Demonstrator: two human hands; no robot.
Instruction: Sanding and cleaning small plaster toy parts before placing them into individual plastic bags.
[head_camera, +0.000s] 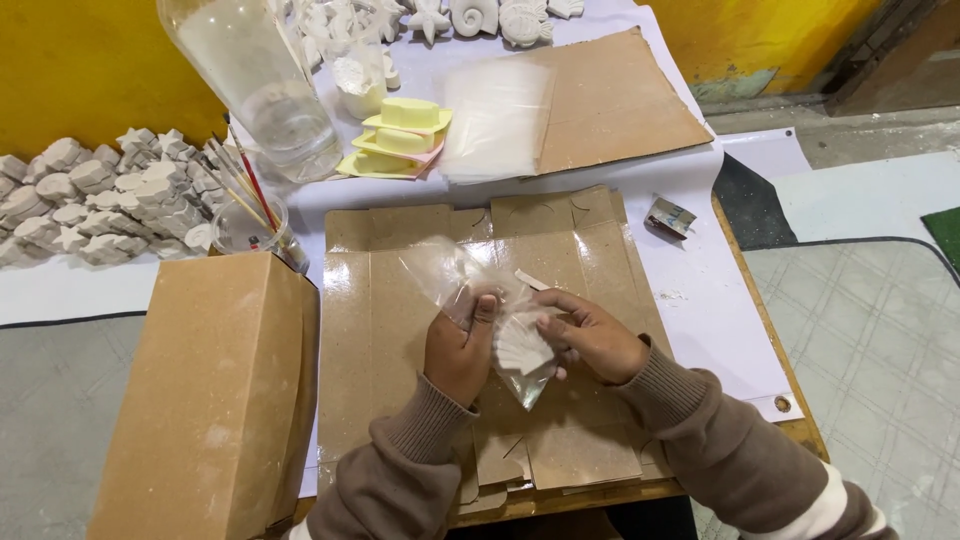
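Note:
My left hand (458, 350) grips a clear plastic bag (455, 272) by its side, thumb pressed on the film. My right hand (592, 335) holds the other side of the bag, fingers around a white plaster shell figure (522, 345) that sits inside the bag's lower end. Both hands hover over a stack of flat brown cardboard sheets (400, 310) on the table.
A brown cardboard box (215, 395) stands at the left. Behind it are a jar with paintbrushes (250, 225), a clear plastic bottle (262, 85), yellow moulds (400, 135), a pile of clear bags (495, 120) and several white plaster figures (95, 200). A small crumpled wrapper (670, 215) lies at the right.

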